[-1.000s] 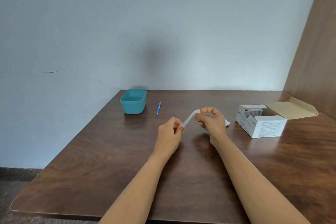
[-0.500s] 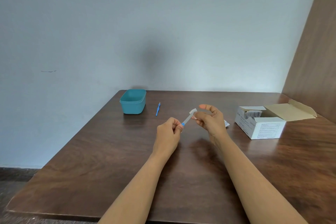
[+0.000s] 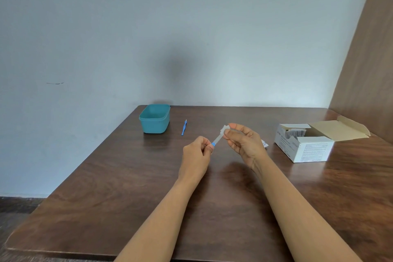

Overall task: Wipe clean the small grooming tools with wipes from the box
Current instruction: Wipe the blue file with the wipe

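Observation:
Above the middle of the brown table, my left hand (image 3: pixel 197 153) pinches the blue handle end of a small grooming tool (image 3: pixel 217 139) with a pale blade. My right hand (image 3: pixel 244 142) pinches a small white wipe (image 3: pixel 225 128) around the tool's upper end. A second blue grooming tool (image 3: pixel 184 128) lies on the table beside the teal tub. The open white wipe box (image 3: pixel 302 144) stands to the right, with sachets showing inside.
A teal plastic tub (image 3: pixel 154 118) stands at the back left of the table (image 3: pixel 127 198). A torn white sachet (image 3: pixel 264 143) lies behind my right hand. A wooden panel (image 3: pixel 370 59) rises along the right side and a pale wall stands behind.
My right hand and the wipe have slid up the tool towards its tip. My left hand keeps its hold on the handle end, almost unmoved.

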